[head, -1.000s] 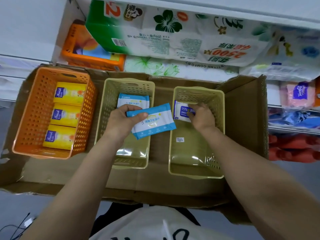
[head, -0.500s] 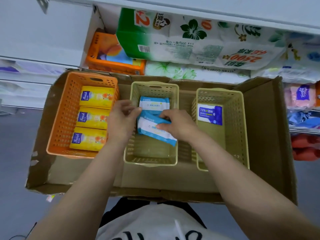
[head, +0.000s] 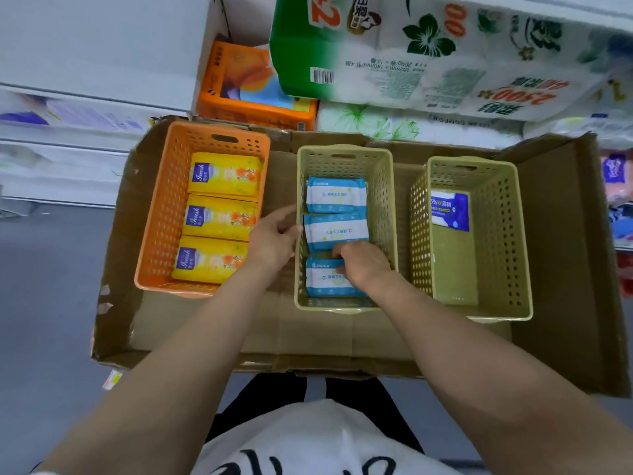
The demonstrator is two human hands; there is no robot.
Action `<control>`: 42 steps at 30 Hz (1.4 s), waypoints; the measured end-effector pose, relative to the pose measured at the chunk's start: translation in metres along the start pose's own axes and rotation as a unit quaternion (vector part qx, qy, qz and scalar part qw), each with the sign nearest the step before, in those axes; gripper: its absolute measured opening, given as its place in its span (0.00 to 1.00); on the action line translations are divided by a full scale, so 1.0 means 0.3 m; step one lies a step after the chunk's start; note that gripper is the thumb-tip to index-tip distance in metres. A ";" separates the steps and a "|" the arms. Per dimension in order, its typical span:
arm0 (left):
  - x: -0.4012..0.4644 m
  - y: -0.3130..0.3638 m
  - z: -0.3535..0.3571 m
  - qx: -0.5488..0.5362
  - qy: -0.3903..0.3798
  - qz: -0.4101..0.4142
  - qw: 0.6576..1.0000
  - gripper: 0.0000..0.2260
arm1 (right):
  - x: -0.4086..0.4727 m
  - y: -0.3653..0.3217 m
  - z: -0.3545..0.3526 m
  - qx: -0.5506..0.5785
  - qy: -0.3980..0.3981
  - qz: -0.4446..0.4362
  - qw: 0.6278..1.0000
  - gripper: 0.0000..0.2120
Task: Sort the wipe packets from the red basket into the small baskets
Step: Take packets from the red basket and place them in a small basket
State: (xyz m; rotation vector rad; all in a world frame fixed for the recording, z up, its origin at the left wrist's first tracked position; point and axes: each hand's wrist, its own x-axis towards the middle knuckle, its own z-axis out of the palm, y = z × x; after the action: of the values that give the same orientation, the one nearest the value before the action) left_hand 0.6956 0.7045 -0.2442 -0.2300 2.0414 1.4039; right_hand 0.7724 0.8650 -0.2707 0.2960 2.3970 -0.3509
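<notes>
Three small baskets stand in a cardboard tray (head: 342, 341). The orange basket (head: 161, 214) on the left holds three yellow wipe packets (head: 222, 217). The middle beige basket (head: 387, 214) holds three light blue packets in a row. My right hand (head: 363, 265) is inside it, with its fingers curled on the near edge of the middle light blue packet (head: 337, 231) and partly covering the nearest one (head: 322, 279). My left hand (head: 274, 238) rests against that basket's left rim. The right beige basket (head: 513, 234) holds one dark blue packet (head: 450, 210). The red basket is out of view.
Shelves behind the tray carry a large green and white tissue pack (head: 428, 53) and an orange pack (head: 253, 84). More goods sit on shelves at the right edge. Grey floor lies to the left of the tray.
The light blue packet that both hands held above the middle basket now lies flat in it between the other two. My left hand has let go and moved to the basket's left rim.
</notes>
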 end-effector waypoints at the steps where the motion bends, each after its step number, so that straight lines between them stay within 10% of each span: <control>1: 0.002 0.003 -0.001 0.001 -0.001 0.000 1.000 0.18 | 0.004 -0.005 0.003 -0.011 -0.001 -0.006 1.000 0.18; 14: 0.020 -0.017 0.013 0.030 0.010 0.021 0.999 0.18 | 0.036 -0.025 0.075 -0.054 0.093 0.031 0.994 0.13; 30: -0.146 0.093 -0.153 0.122 0.061 0.039 0.990 0.17 | -0.059 -0.032 -0.198 -0.018 -0.009 -0.039 0.999 0.21; 42: -0.506 -0.014 -1.011 0.296 0.186 0.208 0.914 0.17 | -0.418 -0.628 -0.496 -0.002 0.296 -0.144 0.944 0.17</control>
State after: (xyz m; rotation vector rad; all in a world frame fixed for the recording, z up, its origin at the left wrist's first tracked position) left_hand 0.6930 0.4023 -0.0900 0.2331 2.8576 0.9331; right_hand 0.7181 0.7223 -0.0468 0.0435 3.0463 -0.4355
